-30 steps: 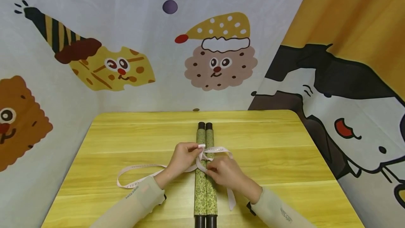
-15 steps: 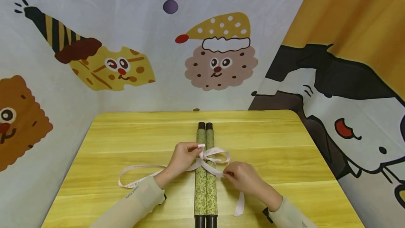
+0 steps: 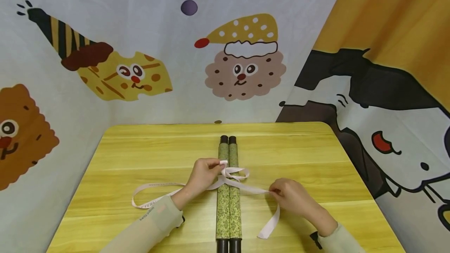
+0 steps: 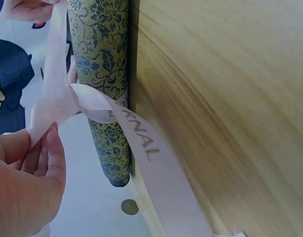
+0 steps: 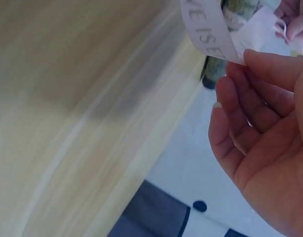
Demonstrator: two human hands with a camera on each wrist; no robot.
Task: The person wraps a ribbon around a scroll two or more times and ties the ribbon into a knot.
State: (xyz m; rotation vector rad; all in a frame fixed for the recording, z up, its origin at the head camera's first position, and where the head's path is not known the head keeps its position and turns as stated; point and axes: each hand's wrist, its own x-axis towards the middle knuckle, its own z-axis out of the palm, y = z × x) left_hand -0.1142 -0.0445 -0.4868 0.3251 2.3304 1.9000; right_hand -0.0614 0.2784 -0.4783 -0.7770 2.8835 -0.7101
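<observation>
Two rolled scrolls [image 3: 223, 214] in green-yellow patterned cloth with dark end knobs lie side by side, upright in the head view. A pale pink printed ribbon [image 3: 247, 186] crosses them near their middle, with a small loop lying over the right scroll. My left hand [image 3: 202, 177] pinches a folded part of the ribbon above the left scroll. Off to the right, my right hand [image 3: 295, 196] pinches the ribbon between thumb and fingers, and its free end hangs below onto the table. In the left wrist view, the ribbon [image 4: 151, 163] shows letters and wraps round a scroll [image 4: 99, 44].
The wood-grain table [image 3: 147, 147] carries a long ribbon loop at the left, partly behind the left forearm. Behind stands a cloth backdrop [image 3: 147, 11] printed with cartoon figures.
My right hand has moved right, away from the scrolls, drawing the ribbon out straight. The small loop over the right scroll has shrunk. My left hand has stayed in place.
</observation>
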